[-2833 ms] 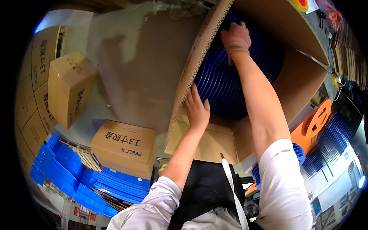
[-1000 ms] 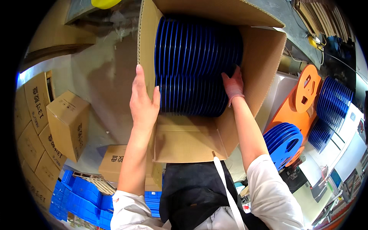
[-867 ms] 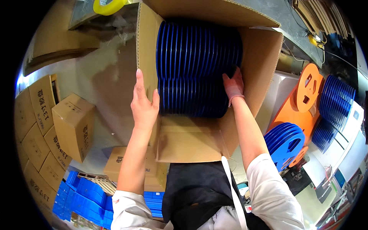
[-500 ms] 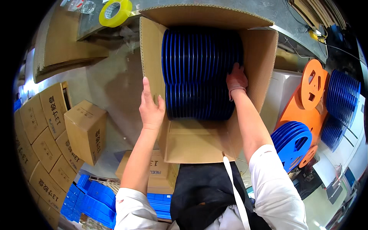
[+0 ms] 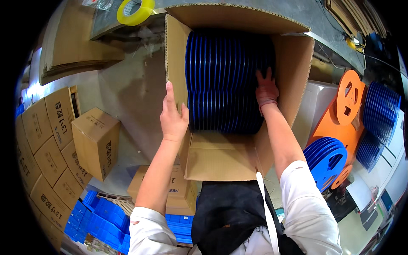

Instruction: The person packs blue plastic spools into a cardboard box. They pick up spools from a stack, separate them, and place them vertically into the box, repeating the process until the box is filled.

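Carton [image 5: 221, 163] looks loaded, two rows of blue discs [image 5: 221, 63] in, top still unclosed; left hand [image 5: 173, 117] open against its left side, gloved right hand [image 5: 267, 90] on discs, can't tell if gripping.

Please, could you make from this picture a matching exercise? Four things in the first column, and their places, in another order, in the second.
Things:
1. left hand
2. right hand
3. yellow tape roll
4. orange disc with cut-outs

Places:
A. at the top, by the edge of the grey table
B. inside the cardboard box, at the blue discs
C. right of the box, outside it
D. at the box's left side

Pairs: 1-D, 2-B, 3-A, 4-C
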Demonstrator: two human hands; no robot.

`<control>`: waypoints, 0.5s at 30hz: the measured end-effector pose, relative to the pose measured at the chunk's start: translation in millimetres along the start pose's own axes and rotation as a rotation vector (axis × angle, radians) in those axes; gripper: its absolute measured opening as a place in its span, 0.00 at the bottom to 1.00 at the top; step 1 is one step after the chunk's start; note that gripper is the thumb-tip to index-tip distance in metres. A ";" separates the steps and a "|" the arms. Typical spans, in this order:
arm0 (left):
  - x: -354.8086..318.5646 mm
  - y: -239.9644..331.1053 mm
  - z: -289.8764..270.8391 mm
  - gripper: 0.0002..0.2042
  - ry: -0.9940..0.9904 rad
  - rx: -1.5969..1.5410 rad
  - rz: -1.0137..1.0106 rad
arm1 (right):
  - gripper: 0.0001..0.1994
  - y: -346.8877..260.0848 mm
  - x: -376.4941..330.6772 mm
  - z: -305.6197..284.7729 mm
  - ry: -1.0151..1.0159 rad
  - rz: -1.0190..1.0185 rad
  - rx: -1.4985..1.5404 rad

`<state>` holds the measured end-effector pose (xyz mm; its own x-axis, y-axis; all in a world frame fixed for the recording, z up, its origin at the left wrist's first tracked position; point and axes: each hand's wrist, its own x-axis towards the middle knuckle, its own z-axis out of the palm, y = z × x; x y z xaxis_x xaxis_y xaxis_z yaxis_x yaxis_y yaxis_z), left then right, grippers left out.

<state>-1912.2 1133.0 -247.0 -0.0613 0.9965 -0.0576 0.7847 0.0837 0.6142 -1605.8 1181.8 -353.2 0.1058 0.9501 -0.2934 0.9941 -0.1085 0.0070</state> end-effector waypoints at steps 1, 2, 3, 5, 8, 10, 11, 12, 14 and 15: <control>0.0 0.2 0.9 0.39 0.003 0.000 0.005 | 0.26 -1.2 2.4 -2.9 0.026 -0.041 -0.024; -0.1 0.3 1.1 0.40 0.005 0.000 0.010 | 0.24 -2.2 7.2 -5.9 0.028 -0.073 -0.056; -0.2 0.4 0.5 0.40 -0.001 0.003 -0.002 | 0.21 -2.4 13.6 -9.4 0.029 -0.104 -0.089; -0.7 2.3 0.8 0.40 -0.012 0.005 -0.027 | 0.18 -5.0 18.9 -19.8 0.038 -0.125 -0.097; -2.2 5.5 3.0 0.40 0.052 0.044 0.021 | 0.18 -9.6 23.3 -24.3 0.039 -0.100 -0.059; -1.8 6.1 4.1 0.41 0.052 0.033 0.024 | 0.19 -10.1 26.6 -22.0 0.012 -0.092 -0.093; -1.5 5.4 3.9 0.41 0.050 0.029 0.027 | 0.19 -9.2 27.1 -17.9 0.089 -0.121 -0.102; -0.6 3.8 3.3 0.41 0.053 0.038 0.033 | 0.19 -7.0 27.4 -11.7 0.167 -0.148 -0.110; 0.4 1.1 2.5 0.41 0.060 0.055 0.042 | 0.19 -1.4 28.2 -0.6 0.283 -0.226 -0.114; 0.8 0.9 1.8 0.41 0.056 0.052 0.041 | 0.19 1.9 28.8 4.5 0.322 -0.274 -0.110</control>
<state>-1910.4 1133.8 -248.0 -0.0620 0.9980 0.0114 0.8179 0.0443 0.5737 -1600.9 1207.6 -366.0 -0.1773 0.9841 0.0145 0.9814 0.1757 0.0772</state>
